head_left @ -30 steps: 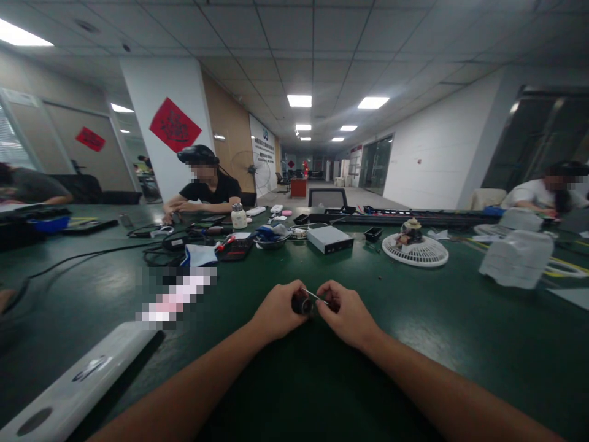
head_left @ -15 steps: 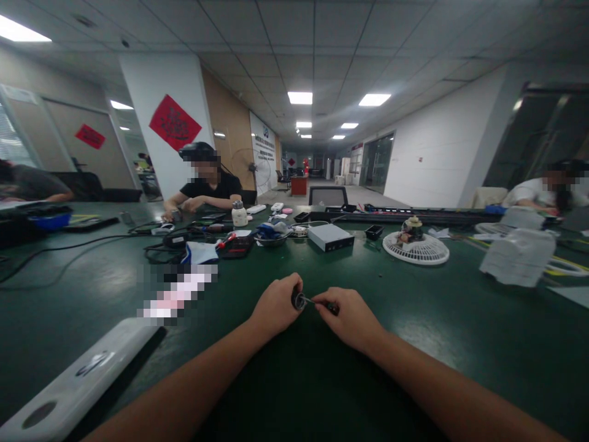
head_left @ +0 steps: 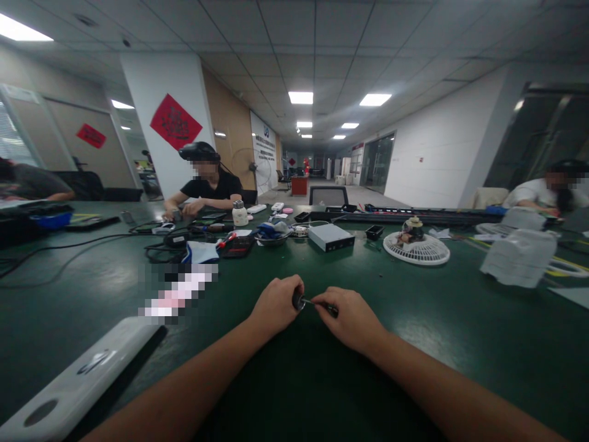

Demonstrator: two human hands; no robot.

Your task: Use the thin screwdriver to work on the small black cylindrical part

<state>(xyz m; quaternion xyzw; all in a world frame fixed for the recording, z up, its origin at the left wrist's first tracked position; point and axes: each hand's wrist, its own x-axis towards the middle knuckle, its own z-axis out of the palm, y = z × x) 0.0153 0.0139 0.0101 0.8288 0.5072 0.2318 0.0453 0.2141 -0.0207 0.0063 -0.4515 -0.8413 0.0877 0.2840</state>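
Near the middle of the green table, my left hand is closed around a small dark round part with a metallic rim. The rim faces right, towards my other hand. My right hand pinches a thin tool with a metal shaft, whose tip reaches the part's opening. Fingers cover most of the tool's handle. Whether the tip is inside the part cannot be made out.
A long white casing lies at the left. Beyond my hands are a grey box, a white fan grille, a bottle and cables. A person sits across the table.
The round part in my left hand has turned slightly, so its opening shows less. Both hands keep nearly the same place and hold.
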